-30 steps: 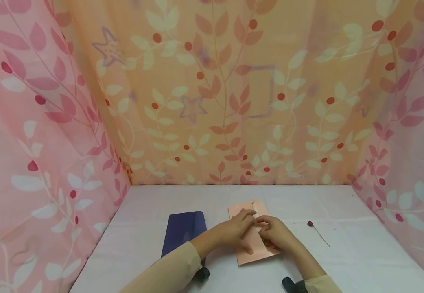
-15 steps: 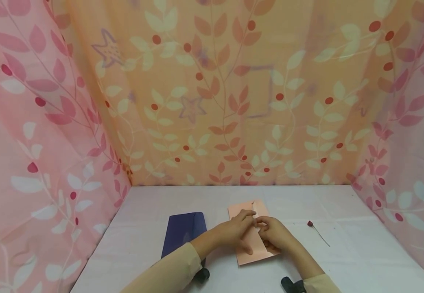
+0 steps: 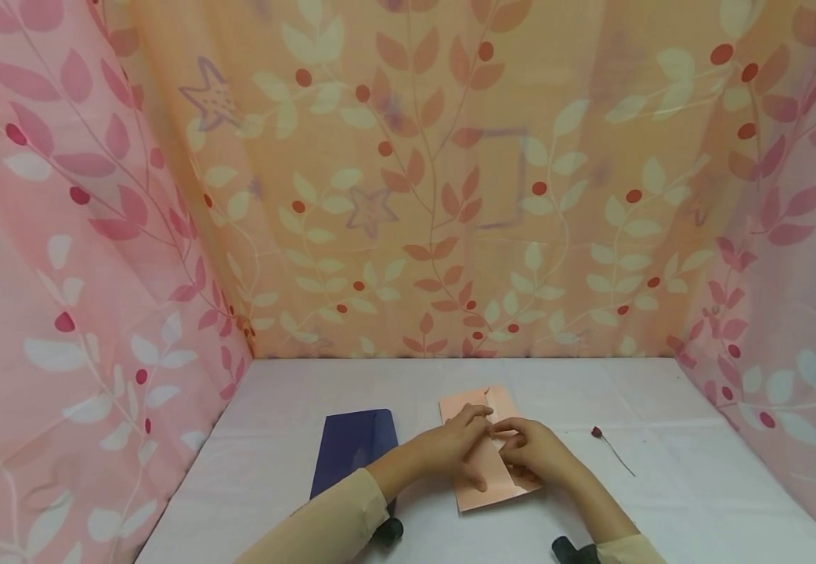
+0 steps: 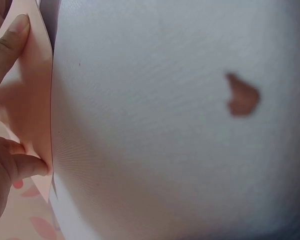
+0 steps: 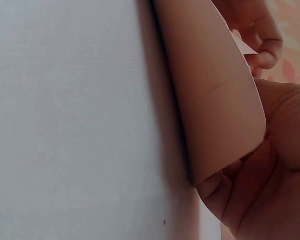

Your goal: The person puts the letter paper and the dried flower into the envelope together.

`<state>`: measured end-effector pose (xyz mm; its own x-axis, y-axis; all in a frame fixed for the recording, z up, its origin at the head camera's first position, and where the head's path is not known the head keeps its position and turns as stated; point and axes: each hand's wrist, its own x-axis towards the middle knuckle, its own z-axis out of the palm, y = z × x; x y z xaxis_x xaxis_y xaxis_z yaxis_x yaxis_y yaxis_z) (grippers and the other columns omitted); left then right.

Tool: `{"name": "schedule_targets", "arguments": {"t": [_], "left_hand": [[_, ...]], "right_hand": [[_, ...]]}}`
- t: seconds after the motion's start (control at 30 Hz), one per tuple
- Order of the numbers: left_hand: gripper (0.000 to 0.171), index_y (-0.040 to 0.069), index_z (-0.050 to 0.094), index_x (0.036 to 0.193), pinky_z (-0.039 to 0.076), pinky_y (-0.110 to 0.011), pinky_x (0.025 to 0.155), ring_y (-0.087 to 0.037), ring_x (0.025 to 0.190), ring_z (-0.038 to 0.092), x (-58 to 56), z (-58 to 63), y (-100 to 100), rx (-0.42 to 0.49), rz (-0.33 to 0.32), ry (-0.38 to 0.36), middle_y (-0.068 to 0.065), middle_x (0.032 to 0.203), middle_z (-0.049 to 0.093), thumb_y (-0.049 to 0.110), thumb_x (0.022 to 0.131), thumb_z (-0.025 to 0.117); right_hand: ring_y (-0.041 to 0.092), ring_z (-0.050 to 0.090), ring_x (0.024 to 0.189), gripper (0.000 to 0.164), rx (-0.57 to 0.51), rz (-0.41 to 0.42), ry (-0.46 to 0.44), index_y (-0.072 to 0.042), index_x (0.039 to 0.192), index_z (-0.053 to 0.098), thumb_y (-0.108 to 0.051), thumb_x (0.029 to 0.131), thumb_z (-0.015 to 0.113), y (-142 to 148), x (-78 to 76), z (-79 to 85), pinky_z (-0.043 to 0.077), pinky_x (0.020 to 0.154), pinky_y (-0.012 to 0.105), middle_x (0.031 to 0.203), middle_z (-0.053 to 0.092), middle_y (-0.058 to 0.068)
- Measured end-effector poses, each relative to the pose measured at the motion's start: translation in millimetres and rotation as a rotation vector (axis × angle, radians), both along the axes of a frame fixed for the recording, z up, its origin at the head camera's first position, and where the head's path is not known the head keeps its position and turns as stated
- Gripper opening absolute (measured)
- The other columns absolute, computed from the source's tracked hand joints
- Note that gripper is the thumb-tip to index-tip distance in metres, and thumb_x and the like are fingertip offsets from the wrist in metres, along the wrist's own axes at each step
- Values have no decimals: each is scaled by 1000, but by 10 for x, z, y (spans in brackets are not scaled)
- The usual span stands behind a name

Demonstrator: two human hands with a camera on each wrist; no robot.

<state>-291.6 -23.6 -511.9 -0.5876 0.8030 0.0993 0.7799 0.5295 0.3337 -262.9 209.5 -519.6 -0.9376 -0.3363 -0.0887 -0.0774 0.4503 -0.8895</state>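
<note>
A pale pink envelope (image 3: 489,462) lies on the white table in front of the person, its right-hand flap (image 5: 215,90) raised off the table. The left hand (image 3: 453,446) rests on the envelope with fingers and thumb spread over it; the left wrist view shows its thumb (image 4: 12,37) lying flat against the paper. From the right, the right hand (image 3: 538,453) reaches in with curled fingers at the raised flap and seems to pinch the paper near the opening. Its fingertips are partly hidden by the flap and the left hand.
A dark blue envelope (image 3: 348,446) lies left of the pink one, partly covered by the left forearm. At the right lies a small dried red rose (image 3: 597,432) on a thin stem. Patterned curtains (image 3: 408,235) enclose the table at the back and both sides.
The right hand and wrist have shifted very slightly to the right. The left hand, both envelopes and the rose stay in place.
</note>
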Motion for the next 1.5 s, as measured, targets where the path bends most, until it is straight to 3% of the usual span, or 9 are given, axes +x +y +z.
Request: {"name": "schedule_targets", "arguments": {"t": [0.23, 0.43, 0.57, 1.0, 1.5], "left_hand": [[74, 25, 44, 131, 45, -47, 111, -18, 146, 38, 0, 4, -6, 5, -2, -12, -1, 164, 24, 54, 77, 85], [74, 26, 44, 130, 44, -44, 112, -18, 145, 39, 5, -9, -3, -1, 5, -20, 0, 163, 24, 54, 76, 85], [74, 26, 44, 131, 43, -50, 113, -18, 145, 39, 1, -20, 2, 0, 10, -16, 0, 164, 23, 54, 76, 85], [73, 27, 44, 130, 42, -50, 114, -16, 146, 37, -11, -41, 6, 8, 12, -29, 2, 164, 23, 55, 77, 84], [73, 28, 44, 131, 41, -47, 115, -16, 146, 38, -12, -38, 1, 9, 12, -30, 2, 165, 22, 56, 76, 83]], "right_hand": [[13, 56, 59, 52, -16, 11, 20, 3, 134, 58, -10, 88, 77, 89, 14, 25, 42, 49, 23, 85, 74, 7], [15, 64, 70, 49, 6, 3, 43, 3, 131, 60, -14, 90, 78, 149, 53, 67, 51, 55, 27, 91, 75, 8], [17, 67, 75, 47, 36, -5, 84, 2, 130, 61, -15, 90, 79, 204, 70, 95, 55, 59, 28, 91, 75, 8], [20, 63, 68, 41, 129, -95, 129, -3, 126, 66, -15, 89, 79, 367, 135, 204, 50, 53, 28, 88, 73, 3], [10, 67, 86, 39, 251, -150, 234, -9, 125, 68, -21, 90, 79, 620, 174, 299, 52, 69, 25, 91, 74, -8]]}}
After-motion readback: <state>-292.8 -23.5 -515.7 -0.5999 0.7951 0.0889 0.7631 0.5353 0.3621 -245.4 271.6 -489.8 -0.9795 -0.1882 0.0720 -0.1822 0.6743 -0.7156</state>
